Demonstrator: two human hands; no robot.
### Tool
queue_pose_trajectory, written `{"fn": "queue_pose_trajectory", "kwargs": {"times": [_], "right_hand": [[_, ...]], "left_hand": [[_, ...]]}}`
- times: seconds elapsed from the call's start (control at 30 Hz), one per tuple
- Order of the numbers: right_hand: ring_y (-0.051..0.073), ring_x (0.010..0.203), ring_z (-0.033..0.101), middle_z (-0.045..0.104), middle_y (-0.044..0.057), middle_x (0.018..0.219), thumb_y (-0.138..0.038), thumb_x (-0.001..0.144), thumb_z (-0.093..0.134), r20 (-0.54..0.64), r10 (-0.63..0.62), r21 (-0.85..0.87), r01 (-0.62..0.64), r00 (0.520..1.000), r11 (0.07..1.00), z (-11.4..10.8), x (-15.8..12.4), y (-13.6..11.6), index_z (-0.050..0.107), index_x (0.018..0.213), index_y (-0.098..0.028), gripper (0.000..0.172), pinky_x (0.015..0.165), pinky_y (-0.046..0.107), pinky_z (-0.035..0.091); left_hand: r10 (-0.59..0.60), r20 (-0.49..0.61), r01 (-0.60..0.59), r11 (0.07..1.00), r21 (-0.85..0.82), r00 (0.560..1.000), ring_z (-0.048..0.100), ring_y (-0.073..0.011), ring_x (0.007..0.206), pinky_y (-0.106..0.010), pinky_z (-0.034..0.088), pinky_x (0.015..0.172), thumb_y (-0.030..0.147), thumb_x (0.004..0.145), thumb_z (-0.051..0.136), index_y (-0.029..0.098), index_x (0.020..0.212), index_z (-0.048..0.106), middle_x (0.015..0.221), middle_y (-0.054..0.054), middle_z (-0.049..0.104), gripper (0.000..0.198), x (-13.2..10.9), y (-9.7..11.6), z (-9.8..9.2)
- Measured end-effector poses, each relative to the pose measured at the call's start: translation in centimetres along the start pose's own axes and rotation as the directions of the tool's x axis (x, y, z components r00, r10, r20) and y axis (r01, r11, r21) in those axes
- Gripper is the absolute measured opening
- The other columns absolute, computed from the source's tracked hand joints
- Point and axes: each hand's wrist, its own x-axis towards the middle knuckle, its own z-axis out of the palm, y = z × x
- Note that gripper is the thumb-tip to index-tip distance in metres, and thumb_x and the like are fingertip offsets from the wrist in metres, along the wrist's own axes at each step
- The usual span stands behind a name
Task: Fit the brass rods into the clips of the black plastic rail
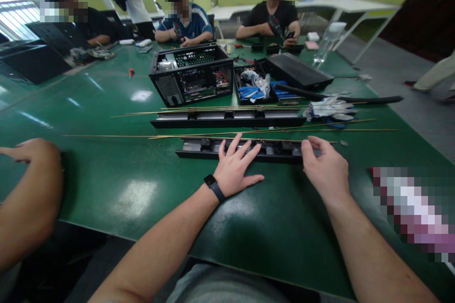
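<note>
A long black channel rail with a silvery inside and several small black blocks lies across the table in front of me. My left hand, a black watch on its wrist, rests over the middle of this rail with fingers spread. Curled fingers and thumb of my right hand close around the rail's right end, whose tip they hide. Thin brass-coloured rods run along the rail's far edge, some passing behind both hands. Parallel to it, farther off, lies a second black rail with more rods beside it.
Behind the rails stand an open black computer case and a black tray with blue-and-white gloves. Another glove pair, a black tube and a clear bottle are on the right. A neighbour's arm reaches in at left; people work opposite.
</note>
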Motion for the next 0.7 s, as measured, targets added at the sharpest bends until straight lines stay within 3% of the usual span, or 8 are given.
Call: {"fn": "queue_pose_trajectory", "kwargs": {"times": [0.27,0.43,0.7], "right_hand": [[0.040,0.105,0.088,0.091,0.019,0.127,-0.072,0.109,0.065,-0.053,0.001,0.010,0.000,0.999,1.000,0.2,0.4,0.8,0.089,0.137,-0.023,0.062,0.108,0.062,0.070],[0.041,0.110,0.088,0.090,0.022,0.131,-0.071,0.110,0.064,0.009,0.008,-0.012,-0.007,1.000,1.000,0.0,0.3,0.3,0.086,0.146,-0.019,0.067,0.114,0.062,0.067],[0.039,0.114,0.088,0.092,0.019,0.129,-0.072,0.108,0.066,0.063,-0.155,0.026,0.153,0.986,0.988,1.1,-0.7,-0.2,0.086,0.147,-0.020,0.068,0.114,0.057,0.067]], "left_hand": [[0.004,-0.015,-0.003,1.000,0.021,1.000,0.031,-0.0512,0.189,-0.086,0.028,0.146,0.062,0.103,0.097,0.031,0.184,0.062,0.185,-0.020,0.065,0.094,-0.1,0.0,0.3],[0.000,-0.016,0.000,1.000,0.024,1.000,0.030,-0.0511,0.189,-0.084,0.028,0.147,0.063,0.103,0.096,0.032,0.185,0.061,0.186,-0.019,0.064,0.094,-0.1,-0.1,0.4],[0.000,-0.007,0.000,1.000,0.027,1.000,0.030,-0.0519,0.189,-0.086,0.028,0.146,0.064,0.104,0.095,0.032,0.186,0.060,0.187,-0.019,0.063,0.094,-0.1,0.0,0.3]]}}
